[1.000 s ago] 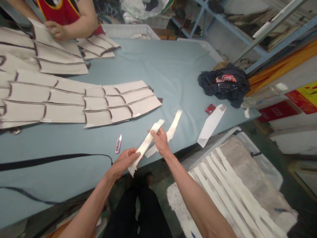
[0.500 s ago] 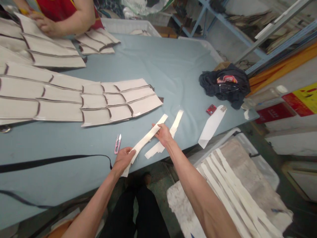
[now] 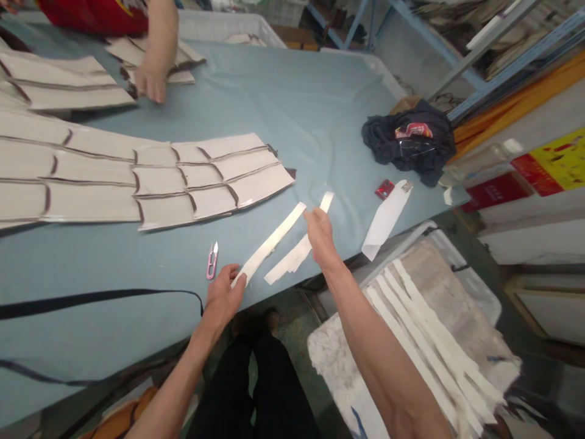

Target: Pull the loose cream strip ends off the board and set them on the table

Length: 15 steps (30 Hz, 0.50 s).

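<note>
A cream fabric strip [image 3: 275, 238] slants across the table near its front edge. My left hand [image 3: 225, 291] grips its near end between thumb and fingers. Just past the strip's far end is my right hand [image 3: 321, 233], fingers curled together; whatever they hold, if anything, is hidden. That hand covers part of a second bunch of cream strips [image 3: 292, 256], whose ends show on both sides of it. Pink-handled thread snips [image 3: 212, 261] lie left of the first strip, blades pointing away from me.
Stitched beige panels with dark edging [image 3: 183, 177] cover the left of the table [image 3: 274, 91]. A co-worker's hand [image 3: 153, 82] reaches down at the back. Rightward are a dark cloth bundle [image 3: 411, 143], a small red box [image 3: 384, 189], a white piece [image 3: 386, 219] and a bin with strips [image 3: 425, 329].
My right hand has come off the first strip and moved right, over the second bunch. My left hand stays on the near end. The co-worker's arm has swung right.
</note>
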Available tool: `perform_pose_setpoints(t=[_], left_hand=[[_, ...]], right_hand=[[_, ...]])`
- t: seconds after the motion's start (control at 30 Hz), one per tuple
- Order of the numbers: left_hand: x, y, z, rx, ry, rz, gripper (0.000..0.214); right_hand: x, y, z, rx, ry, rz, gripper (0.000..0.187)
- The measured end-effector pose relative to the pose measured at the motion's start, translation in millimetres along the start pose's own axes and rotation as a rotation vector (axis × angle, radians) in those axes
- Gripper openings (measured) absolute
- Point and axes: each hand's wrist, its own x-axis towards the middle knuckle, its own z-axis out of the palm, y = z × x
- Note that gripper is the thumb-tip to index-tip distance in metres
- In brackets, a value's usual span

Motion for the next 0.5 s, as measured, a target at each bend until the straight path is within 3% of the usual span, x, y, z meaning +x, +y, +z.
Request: perform_pose_setpoints(t=[0.17, 0.27, 0.37, 0.43, 0.5], left_hand=[[-29.6, 4.0, -2.4, 0.05, 0.156, 0.116, 0.053], [-53.9, 5.0, -5.6, 0.005, 0.356, 0.112, 0.054], [-82.0, -2.8, -6.9, -0.074, 0.534, 0.074, 0.058], [-101.5, -13.7, -4.4, -0.115, 0.542, 0.042, 0.06], [-120.4, -26.2, 2.0, -0.145, 0.471, 0.004, 0.062]], right_hand=[[-88.9, -9.0, -40.8, -0.075, -0.078, -0.076, 0.049], [-151.3, 9.4, -66.1, -0.094, -0.109, 0.014, 0.04], [-203.6, 37.0, -90.3, -0.144, -0.03, 0.117, 0.038], [-231.9, 54.1, -104.9, -0.163, 0.038, 0.184, 0.039], [-256.7, 66.9, -117.5, -0.137, 0.065, 0.248, 0.039]])
